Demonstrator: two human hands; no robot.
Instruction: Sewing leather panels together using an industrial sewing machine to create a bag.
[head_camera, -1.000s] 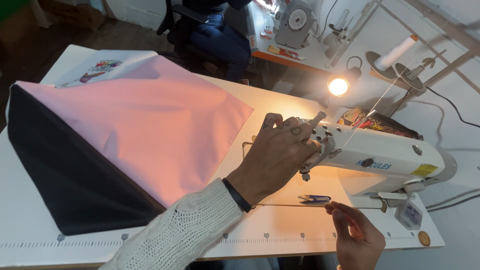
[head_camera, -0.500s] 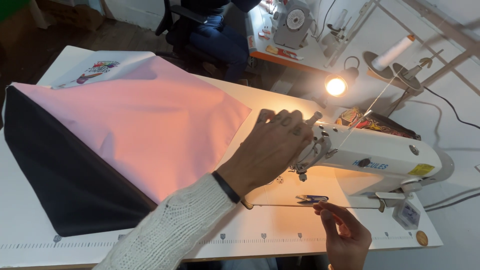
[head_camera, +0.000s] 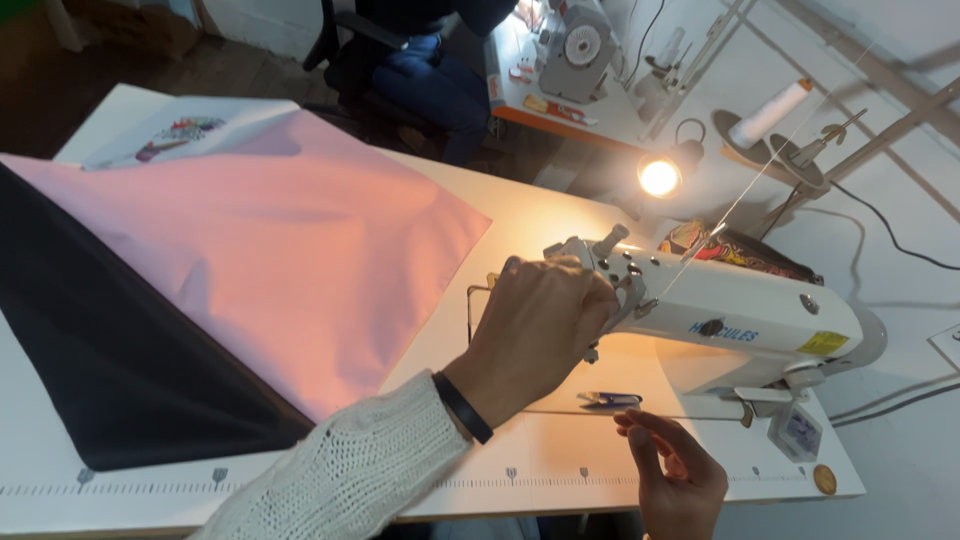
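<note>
Left hand (head_camera: 535, 335) reaches across to the needle end of the white sewing machine (head_camera: 735, 320), fingers curled against its face; what they pinch, if anything, cannot be told. Right hand (head_camera: 680, 475) at table's (head_camera: 560, 225) near edge, fingers loosely bent, holding nothing visible, just below small blue snips (head_camera: 608, 400) on the machine bed. Pink cloth (head_camera: 290, 250) lies flat left of machine, over black cloth (head_camera: 110, 360). Lamp (head_camera: 660, 177) lit behind.

The left hand (head_camera: 535, 335) hides the sewing machine's (head_camera: 735, 320) needle area.
</note>
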